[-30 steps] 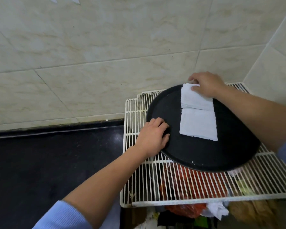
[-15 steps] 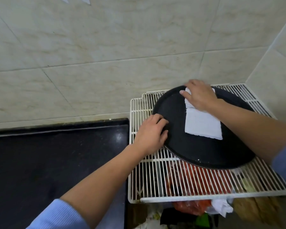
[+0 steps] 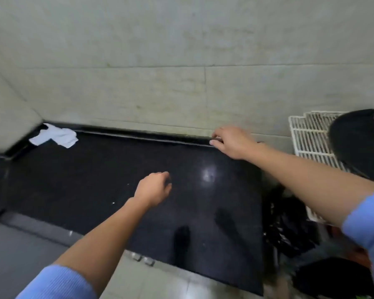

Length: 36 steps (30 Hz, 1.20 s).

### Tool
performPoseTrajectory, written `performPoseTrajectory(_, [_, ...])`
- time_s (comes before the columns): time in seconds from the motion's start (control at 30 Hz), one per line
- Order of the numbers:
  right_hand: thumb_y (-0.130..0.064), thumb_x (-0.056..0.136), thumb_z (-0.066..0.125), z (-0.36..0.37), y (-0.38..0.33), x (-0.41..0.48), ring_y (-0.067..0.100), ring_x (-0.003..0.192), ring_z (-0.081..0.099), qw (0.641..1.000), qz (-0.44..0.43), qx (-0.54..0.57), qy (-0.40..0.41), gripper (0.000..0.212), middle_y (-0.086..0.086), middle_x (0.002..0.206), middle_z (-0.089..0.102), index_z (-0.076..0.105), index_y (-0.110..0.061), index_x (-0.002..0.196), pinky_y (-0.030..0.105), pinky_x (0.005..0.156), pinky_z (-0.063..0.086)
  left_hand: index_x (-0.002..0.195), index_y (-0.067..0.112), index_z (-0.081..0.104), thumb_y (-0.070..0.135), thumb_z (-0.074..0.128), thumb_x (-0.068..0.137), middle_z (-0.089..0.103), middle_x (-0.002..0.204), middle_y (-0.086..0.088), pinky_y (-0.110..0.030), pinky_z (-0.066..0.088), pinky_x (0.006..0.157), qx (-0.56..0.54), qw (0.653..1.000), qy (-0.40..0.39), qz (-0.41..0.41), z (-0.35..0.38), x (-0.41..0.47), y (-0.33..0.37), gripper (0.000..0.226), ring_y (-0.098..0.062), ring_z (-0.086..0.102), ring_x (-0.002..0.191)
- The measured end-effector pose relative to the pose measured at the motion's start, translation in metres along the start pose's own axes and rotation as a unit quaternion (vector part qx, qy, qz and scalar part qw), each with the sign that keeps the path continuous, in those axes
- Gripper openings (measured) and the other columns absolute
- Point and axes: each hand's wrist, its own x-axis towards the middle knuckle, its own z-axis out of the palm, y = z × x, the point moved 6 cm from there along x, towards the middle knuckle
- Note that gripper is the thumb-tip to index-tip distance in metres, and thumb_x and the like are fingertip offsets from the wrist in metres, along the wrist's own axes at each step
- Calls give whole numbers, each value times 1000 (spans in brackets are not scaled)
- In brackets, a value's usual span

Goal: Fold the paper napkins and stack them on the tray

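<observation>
Left hand point(image 3: 153, 188) and right hand point(image 3: 233, 142) empty, fingers point(image 3: 165, 175) loose. I'd grab that crumpled napkin point(image 3: 54, 137) off the table point(image 3: 95, 180) corner, flattening it before folding.

glossy black stone counter point(image 3: 138, 190), white wire rack point(image 3: 307, 137).

Napkins point(image 3: 54, 137) at far-left corner of counter point(image 3: 95, 182), tray point(image 3: 354, 145) on wire rack point(image 3: 307, 137) to its right, wall point(image 3: 181, 50) behind both

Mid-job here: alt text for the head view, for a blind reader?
Left hand and right hand hover empty over a black counter. Crumpled white napkins lie in its far left corner; at far right, a black tray sits on a wire rack.
</observation>
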Motion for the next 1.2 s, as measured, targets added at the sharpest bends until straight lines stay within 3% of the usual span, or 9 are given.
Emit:
performPoseTrajectory(0.27, [-47, 96, 44, 114, -263, 75, 26, 107, 56, 989, -114, 12, -98, 36, 2, 116, 58, 57, -23, 120, 38, 79, 45, 96, 22, 58, 32, 49, 86, 67, 101, -4, -36, 50, 75, 11, 987, 13, -162, -30, -130, -251, 17, -30, 61, 96])
performPoseTrajectory(0.37, [-47, 96, 44, 137, -325, 98, 26, 107, 57, 982, -151, 5, -114, 36, 1, 117, 58, 57, -23, 120, 37, 78, 46, 93, 21, 58, 31, 49, 85, 67, 99, -4, -35, 48, 72, 1, 980, 21, -198, -32, -160, -302, 15, -29, 61, 94])
performPoseTrajectory(0.5, [-47, 96, 45, 173, -398, 136, 25, 105, 58, 971, -195, 2, -139, 37, 1, 115, 59, 56, -23, 121, 38, 79, 48, 108, 21, 60, 30, 50, 88, 68, 103, -4, -36, 52, 77, -19, 968, 16, -249, -28, -186, -365, 24, -27, 62, 96])
performPoseTrajectory(0.93, [-46, 93, 51, 282, -525, 289, 25, 98, 61, 951, -213, 30, -221, 32, 1, 108, 64, 58, -24, 116, 36, 77, 49, 117, 19, 60, 31, 51, 91, 67, 108, -5, -35, 51, 81, -49, 935, 4, -351, -55, -173, -542, 30, -25, 61, 100])
performPoseTrajectory(1.2, [-44, 92, 53, 341, -582, 349, 22, 97, 61, 943, -178, 23, -281, 34, 2, 113, 63, 57, -23, 119, 40, 80, 52, 115, 20, 59, 32, 50, 90, 68, 104, -4, -35, 50, 81, -65, 933, -33, -352, -44, -161, -637, 29, -26, 61, 100])
